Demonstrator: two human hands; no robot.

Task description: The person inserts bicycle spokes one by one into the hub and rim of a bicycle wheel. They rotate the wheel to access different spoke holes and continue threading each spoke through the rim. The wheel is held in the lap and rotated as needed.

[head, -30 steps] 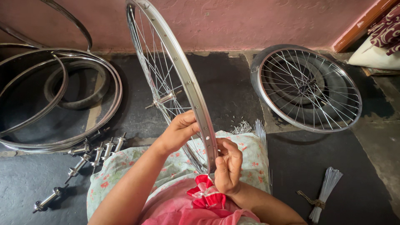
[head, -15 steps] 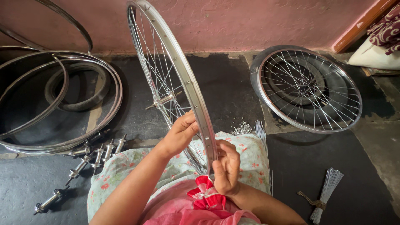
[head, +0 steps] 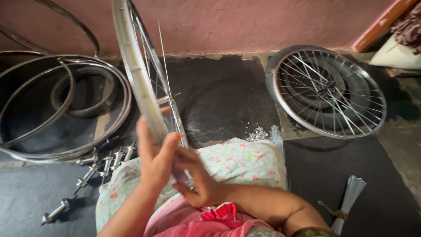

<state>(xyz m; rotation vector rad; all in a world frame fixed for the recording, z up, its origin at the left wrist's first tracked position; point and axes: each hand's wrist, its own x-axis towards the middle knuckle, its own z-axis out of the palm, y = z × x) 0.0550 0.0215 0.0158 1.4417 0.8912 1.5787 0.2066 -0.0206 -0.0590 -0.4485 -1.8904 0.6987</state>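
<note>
An upright silver bicycle wheel rim (head: 131, 70) with spokes stands in front of me, its lower edge resting on my lap, which is covered by a flowered cloth (head: 237, 162). My left hand (head: 153, 158) presses against the rim's lower part, fingers stretched up along it. My right hand (head: 195, 177) curls around the rim's bottom edge just below. A loose thin spoke (head: 163, 57) sticks upward inside the wheel. The wheel's hub axle (head: 169, 98) shows between the spokes.
Bare rims (head: 57, 114) and a tyre (head: 83, 94) lie on the floor at left. Several hub axles (head: 94, 164) lie by my left knee. A spoked wheel (head: 326, 90) lies at right. Spoke bundles (head: 348, 197) and small nipples (head: 258, 133) sit nearby.
The wheel has shifted left in view and the camera has moved. My left hand has slid down the rim toward my right hand; both now meet at the rim's bottom.
</note>
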